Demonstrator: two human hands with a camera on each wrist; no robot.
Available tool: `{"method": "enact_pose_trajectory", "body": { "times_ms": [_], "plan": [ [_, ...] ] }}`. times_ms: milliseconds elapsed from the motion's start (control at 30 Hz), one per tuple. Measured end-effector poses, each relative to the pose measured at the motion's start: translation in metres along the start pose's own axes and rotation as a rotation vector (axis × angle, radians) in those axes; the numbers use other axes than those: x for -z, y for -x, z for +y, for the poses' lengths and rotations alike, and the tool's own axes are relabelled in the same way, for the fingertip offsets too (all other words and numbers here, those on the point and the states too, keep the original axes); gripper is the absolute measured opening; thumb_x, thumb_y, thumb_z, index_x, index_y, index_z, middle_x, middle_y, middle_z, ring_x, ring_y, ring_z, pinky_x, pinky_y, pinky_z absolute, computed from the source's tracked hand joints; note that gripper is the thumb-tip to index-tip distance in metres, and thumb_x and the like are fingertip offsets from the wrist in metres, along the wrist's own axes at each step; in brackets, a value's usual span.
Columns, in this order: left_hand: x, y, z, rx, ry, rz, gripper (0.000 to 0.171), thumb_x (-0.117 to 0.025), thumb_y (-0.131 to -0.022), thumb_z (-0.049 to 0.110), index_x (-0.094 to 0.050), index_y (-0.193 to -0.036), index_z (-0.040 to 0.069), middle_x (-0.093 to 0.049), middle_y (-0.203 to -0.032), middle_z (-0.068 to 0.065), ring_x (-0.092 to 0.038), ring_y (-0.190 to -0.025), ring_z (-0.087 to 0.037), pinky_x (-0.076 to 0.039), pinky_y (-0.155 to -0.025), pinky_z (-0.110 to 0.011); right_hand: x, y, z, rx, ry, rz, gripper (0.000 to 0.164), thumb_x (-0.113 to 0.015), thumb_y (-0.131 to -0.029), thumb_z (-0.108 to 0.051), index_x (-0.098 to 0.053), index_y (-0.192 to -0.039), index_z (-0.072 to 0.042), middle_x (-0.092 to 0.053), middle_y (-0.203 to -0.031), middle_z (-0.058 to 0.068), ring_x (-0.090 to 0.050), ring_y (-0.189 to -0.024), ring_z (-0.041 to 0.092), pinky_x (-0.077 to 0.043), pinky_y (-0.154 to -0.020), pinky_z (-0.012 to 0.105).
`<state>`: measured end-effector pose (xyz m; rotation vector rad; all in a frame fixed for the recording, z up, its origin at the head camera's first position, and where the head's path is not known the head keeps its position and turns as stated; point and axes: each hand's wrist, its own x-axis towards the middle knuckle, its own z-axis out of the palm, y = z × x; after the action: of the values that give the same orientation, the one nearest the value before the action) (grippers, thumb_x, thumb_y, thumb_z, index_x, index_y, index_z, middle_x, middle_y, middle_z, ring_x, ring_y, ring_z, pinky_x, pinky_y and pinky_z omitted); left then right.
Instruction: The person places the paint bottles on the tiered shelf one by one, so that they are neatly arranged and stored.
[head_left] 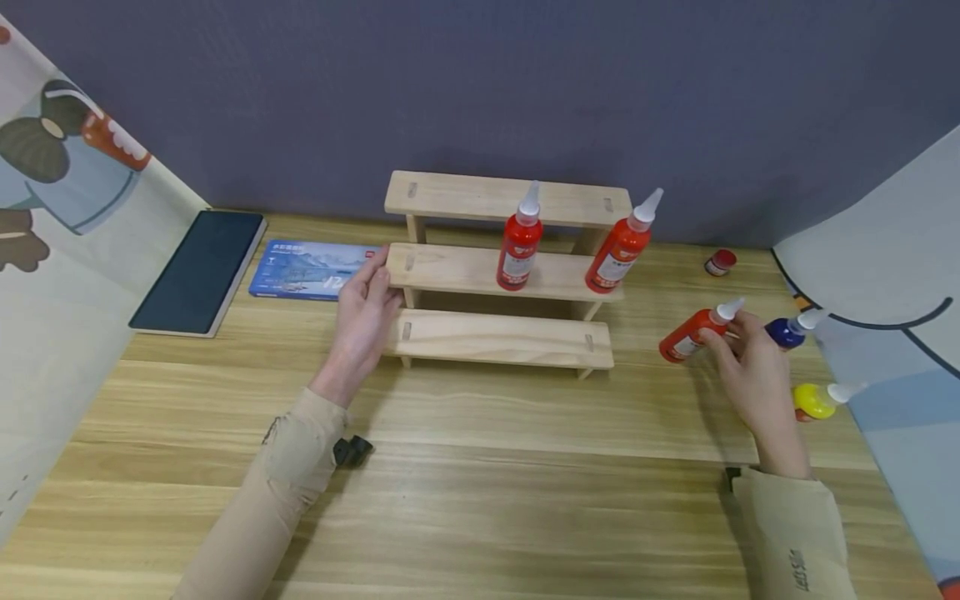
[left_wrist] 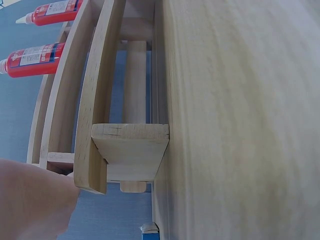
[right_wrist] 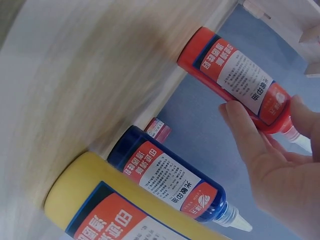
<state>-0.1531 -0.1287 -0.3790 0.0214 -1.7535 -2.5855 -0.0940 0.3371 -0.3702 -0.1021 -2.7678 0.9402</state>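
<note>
A three-tier wooden display stand (head_left: 498,337) stands at the back of the table, against the dark blue panel. My left hand (head_left: 363,312) grips the left end of its middle tier; in the left wrist view the hand's fingertips are hidden behind the wood. Two red ink bottles with white nozzles occupy that tier, one right of centre (head_left: 519,254) and one at its right end (head_left: 620,254). To the right of the stand, my right hand (head_left: 753,375) holds a third red ink bottle (right_wrist: 240,80) between thumb and fingers, near its top. Whether its base touches the table I cannot tell.
Right of my right hand stand a blue ink bottle (right_wrist: 167,175) and a yellow one (head_left: 813,402). A small red-capped jar (head_left: 721,262) sits at the back right. Left of the stand lie a blue box (head_left: 307,268) and a dark-topped flat object (head_left: 198,271).
</note>
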Motion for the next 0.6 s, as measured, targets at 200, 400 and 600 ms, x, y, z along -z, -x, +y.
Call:
{"method": "enact_pose_trajectory", "body": {
  "times_ms": [200,400,600],
  "plan": [
    [-0.0004,-0.0002,0.0000,-0.004,0.004,-0.002,0.051,-0.030,-0.118,0.007,-0.021,-0.167,-0.004,-0.026,-0.173,-0.023,-0.033,-0.157,-0.033,-0.038,-0.125,-0.034,0.0001,-0.0002,0.0009,0.023,-0.002,0.015,0.044,-0.064,-0.109,-0.015,-0.053,-0.139,0.015,-0.061,-0.135,0.038,-0.066,-0.114,0.058,-0.052,-0.090,0.006],
    [0.0000,0.0003,0.0004,0.002,-0.006,-0.010,0.052,-0.029,-0.118,0.008,-0.019,-0.167,-0.004,-0.023,-0.174,-0.021,-0.031,-0.158,-0.032,-0.034,-0.127,-0.034,0.0000,0.0001,-0.0003,0.008,0.017,0.017,0.042,-0.064,-0.109,-0.014,-0.053,-0.138,0.015,-0.062,-0.133,0.038,-0.066,-0.114,0.058,-0.059,-0.092,0.023],
    [0.0002,0.0006,0.0008,0.011,-0.008,-0.001,0.052,-0.030,-0.118,0.009,-0.021,-0.168,-0.002,-0.023,-0.174,-0.020,-0.031,-0.158,-0.031,-0.035,-0.126,-0.033,-0.0016,0.0000,-0.0004,0.026,-0.013,0.034,0.040,-0.066,-0.108,-0.009,-0.054,-0.136,0.016,-0.063,-0.131,0.039,-0.066,-0.112,0.059,-0.046,-0.082,-0.002]
  ]
}}
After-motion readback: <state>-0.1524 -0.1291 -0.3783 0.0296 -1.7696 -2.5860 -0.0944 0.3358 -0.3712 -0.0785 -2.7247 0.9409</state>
